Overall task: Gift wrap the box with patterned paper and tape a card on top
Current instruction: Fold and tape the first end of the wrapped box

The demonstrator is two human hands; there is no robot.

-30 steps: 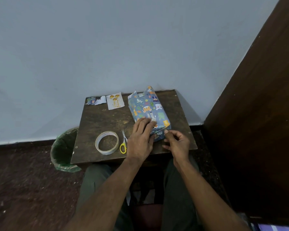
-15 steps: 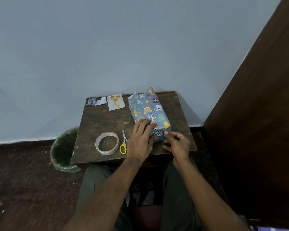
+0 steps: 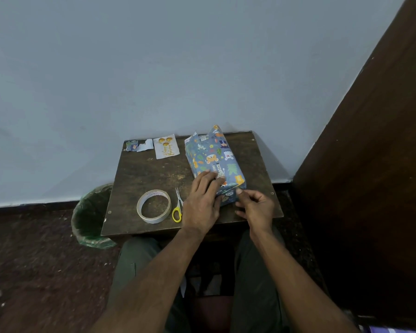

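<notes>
Little has moved: our left hand (image 3: 203, 200) still presses flat on the box (image 3: 214, 162), right-hand (image 3: 256, 207) fingers pinching its near paper fold, at the table's (image 3: 142, 179) right side.

A small wooden table (image 3: 151, 174) is showing a dark, worn, scuffed matt top. At its 1 o'clock corner, a box (image 3: 214, 162) is wearing smooth blue patterned paper with a slight sheen. At 11 o'clock, a white paper card (image 3: 166, 146) is carrying shiny gold print, beside a torn scrap (image 3: 139, 145) of the same patterned paper. At 7 o'clock, a roll of pale translucent tape (image 3: 154, 206) is lying flat. Just right of it, scissors (image 3: 178, 205) are showing metal blades and 1 glossy yellow plastic handle. A bin (image 3: 89, 217) is wearing a crinkled, glossy green plastic liner.
</notes>
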